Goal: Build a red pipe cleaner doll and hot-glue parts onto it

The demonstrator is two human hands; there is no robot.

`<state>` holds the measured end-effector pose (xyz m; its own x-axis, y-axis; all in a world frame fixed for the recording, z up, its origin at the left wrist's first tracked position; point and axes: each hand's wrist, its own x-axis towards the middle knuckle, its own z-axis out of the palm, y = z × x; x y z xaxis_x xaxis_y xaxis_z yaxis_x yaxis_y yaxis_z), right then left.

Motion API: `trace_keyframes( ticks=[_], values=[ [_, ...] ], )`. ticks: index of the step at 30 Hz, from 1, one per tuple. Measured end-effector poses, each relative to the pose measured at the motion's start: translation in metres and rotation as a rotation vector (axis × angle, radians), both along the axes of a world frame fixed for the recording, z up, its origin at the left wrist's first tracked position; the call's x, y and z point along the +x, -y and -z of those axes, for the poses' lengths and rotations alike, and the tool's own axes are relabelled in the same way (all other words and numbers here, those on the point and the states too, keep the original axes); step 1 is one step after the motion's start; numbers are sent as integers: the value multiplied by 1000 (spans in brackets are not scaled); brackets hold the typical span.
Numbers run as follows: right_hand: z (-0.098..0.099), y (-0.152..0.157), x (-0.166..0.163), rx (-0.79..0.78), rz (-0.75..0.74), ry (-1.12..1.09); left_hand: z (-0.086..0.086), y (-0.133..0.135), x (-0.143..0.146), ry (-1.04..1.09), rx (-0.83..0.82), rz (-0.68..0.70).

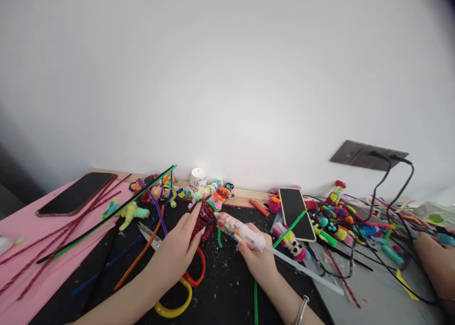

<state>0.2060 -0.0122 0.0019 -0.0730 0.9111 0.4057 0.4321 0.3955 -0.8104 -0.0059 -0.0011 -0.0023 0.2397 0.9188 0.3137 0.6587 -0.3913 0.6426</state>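
Note:
My left hand [177, 249] reaches over a black mat [227, 287], its fingers pinched on a dark red pipe-cleaner piece [203, 221]. My right hand [258, 258] is wrapped round a decorated glue gun [240, 230]. The gun's nozzle points left at the red piece, and a clear glue stick [305, 270] juts out behind it. A bracelet [301, 310] sits on my right wrist. Under my left hand lie scissors [151, 235] and red and yellow loops [188, 287].
Long red, green, purple and orange pipe cleaners [88, 225] cross a pink sheet [28, 249] with a phone [76, 193]. Small fuzzy figures [209, 192], a white jar [197, 178], a second phone [296, 213], cables [391, 192] to a wall socket, and another person's hand [435, 258].

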Motion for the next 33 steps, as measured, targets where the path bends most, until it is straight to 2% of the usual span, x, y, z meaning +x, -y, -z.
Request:
trace_keyframes(
  ticks=[12,20,25,33],
  values=[
    [-1,1,-2,15,56,52,2,1,0,-112,138,-39],
    [4,1,0,35,85,78,-4,0,3,-71,140,-43],
    [10,0,2,55,107,100,-6,3,3,-43,84,-39],
    [5,1,0,54,101,97,-9,7,3,23,27,-18]
  ],
)
